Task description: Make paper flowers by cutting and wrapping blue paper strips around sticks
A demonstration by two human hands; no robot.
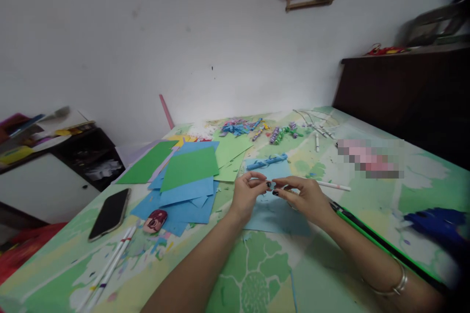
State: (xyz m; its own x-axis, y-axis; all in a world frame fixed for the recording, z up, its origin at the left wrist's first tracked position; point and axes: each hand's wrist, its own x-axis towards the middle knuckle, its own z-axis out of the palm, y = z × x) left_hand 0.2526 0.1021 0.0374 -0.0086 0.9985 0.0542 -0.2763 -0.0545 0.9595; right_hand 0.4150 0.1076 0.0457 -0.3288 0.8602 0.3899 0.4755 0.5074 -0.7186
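Note:
My left hand [248, 192] and my right hand [305, 197] meet over the middle of the table, fingertips pinched together. Between them is a small light-blue paper piece [272, 185], mostly covered by the fingers, so its exact shape is unclear. Under the hands lies a blue paper sheet [277, 222]. Just beyond them rests a rolled blue paper tube [267, 162] with small curled bits on it. A white stick [334, 186] sticks out past my right hand, and a long green and black strip [367, 227] runs beneath my right forearm.
Green sheets [191, 168] and blue sheets [183, 212] are stacked to the left, near a phone [109, 213], a dark red case [155, 221] and white sticks [110, 266]. Decorated paper rolls [281, 135] and blue fringed paper [237, 128] lie behind. A blue object [436, 222] sits right.

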